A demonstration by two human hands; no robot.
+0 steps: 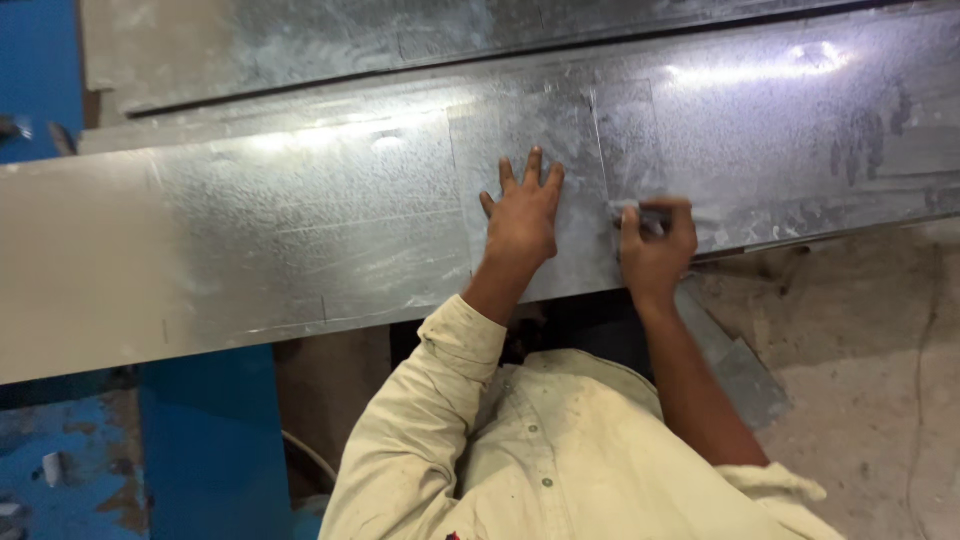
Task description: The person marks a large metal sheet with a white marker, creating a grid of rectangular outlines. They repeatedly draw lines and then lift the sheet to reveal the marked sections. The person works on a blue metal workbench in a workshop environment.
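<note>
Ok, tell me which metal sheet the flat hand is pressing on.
The small squarish galvanised piece lying on top of the long sheet. The left hand rests flat on it; the other sheets are long and untouched by that hand.

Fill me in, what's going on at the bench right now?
A person in a cream shirt leans over a long metal sheet lying on a blue bench. The left hand lies flat on the sheet, fingers spread. The right hand is closed around a small dark tool, too blurred to identify, with its tip against the sheet near the front edge.
</note>
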